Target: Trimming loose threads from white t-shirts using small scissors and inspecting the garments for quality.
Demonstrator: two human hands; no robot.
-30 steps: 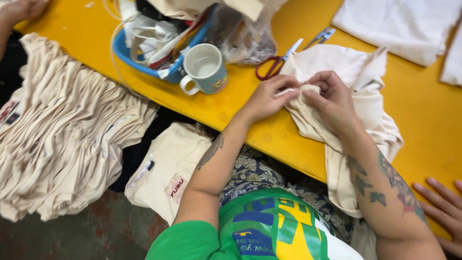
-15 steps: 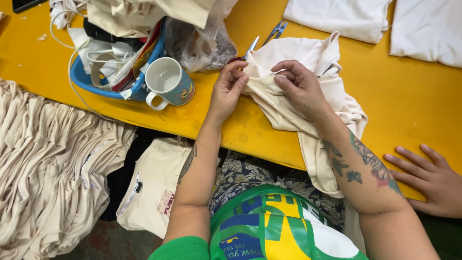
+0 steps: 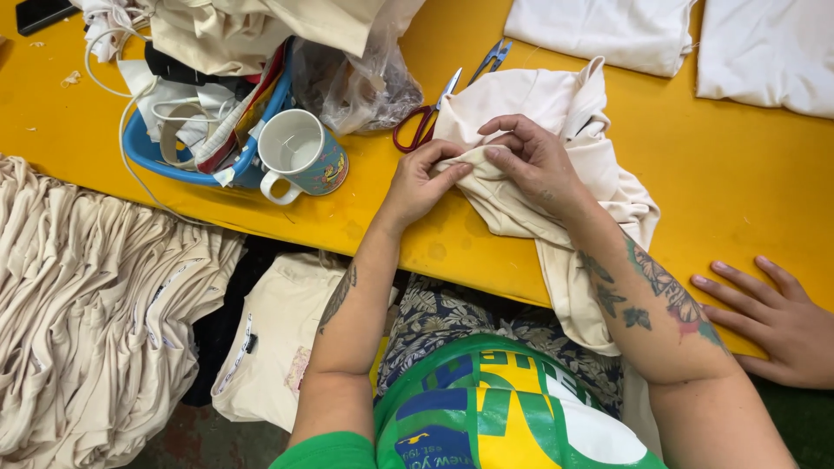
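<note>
Fingers of both hands pinch cream cloth [image 3: 556, 113] | scissors [image 3: 421, 122], mug [image 3: 300, 152] beside

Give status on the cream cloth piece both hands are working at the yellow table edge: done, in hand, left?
Looks done: a big stack of folded cream cloth pieces lies below the table's near edge. In hand: the left hand and right hand pinch one cream cloth piece on the yellow table, red-handled scissors lying beside it. Left: white cloth pieces wait at the far edge, untouched.

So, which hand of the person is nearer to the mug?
Left. The left hand pinches the cream cloth just right of the mug; the right hand grips the same cloth, farther from it.
</note>
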